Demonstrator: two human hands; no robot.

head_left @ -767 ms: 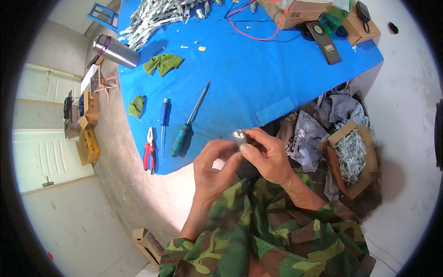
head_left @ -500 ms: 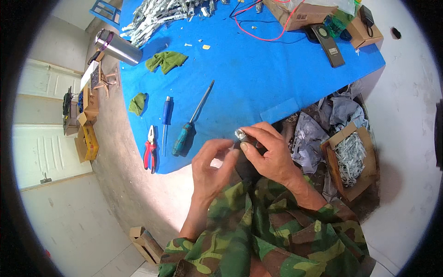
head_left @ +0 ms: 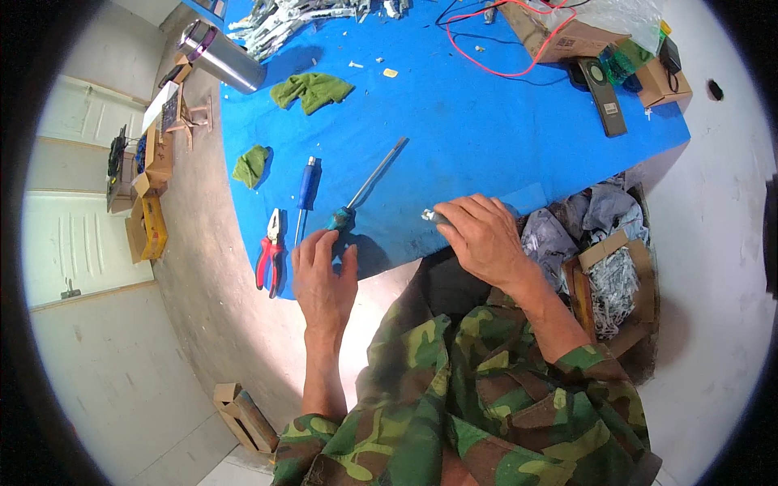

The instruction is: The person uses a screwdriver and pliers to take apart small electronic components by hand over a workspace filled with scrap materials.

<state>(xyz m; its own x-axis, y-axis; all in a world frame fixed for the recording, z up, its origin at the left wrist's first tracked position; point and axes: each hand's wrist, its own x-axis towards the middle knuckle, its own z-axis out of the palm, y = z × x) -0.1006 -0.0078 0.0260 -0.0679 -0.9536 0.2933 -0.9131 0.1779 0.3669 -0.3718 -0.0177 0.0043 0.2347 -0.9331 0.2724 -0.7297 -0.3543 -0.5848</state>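
My left hand (head_left: pixel 322 279) is over the lower end of a teal-handled screwdriver (head_left: pixel 342 220) lying on the blue-covered table. Its fingers and thumb are spread, and they hide part of the handle. Just left of it lies a thin screwdriver with a blue handle (head_left: pixel 308 188), its shaft partly behind the fingers. Red-handled pliers (head_left: pixel 270 255) lie farther left. Over the table's near edge, my right hand (head_left: pixel 486 243) is closed on a small grey metal piece (head_left: pixel 433 216). Only its pale end shows past the fingertips, so its full shape is hidden.
Green cloths (head_left: pixel 312 91) and a steel flask (head_left: pixel 223 57) are on the table's left side. A pile of metal parts (head_left: pixel 296 20) lies at the back. Far right are cardboard boxes and a dark handheld device (head_left: pixel 604 97). An open box of silvery pieces (head_left: pixel 613 283) stands below right.
My left hand has left the metal piece and moved left to the teal screwdriver's handle. My right hand has turned over, still holding the piece. The view has shifted slightly.
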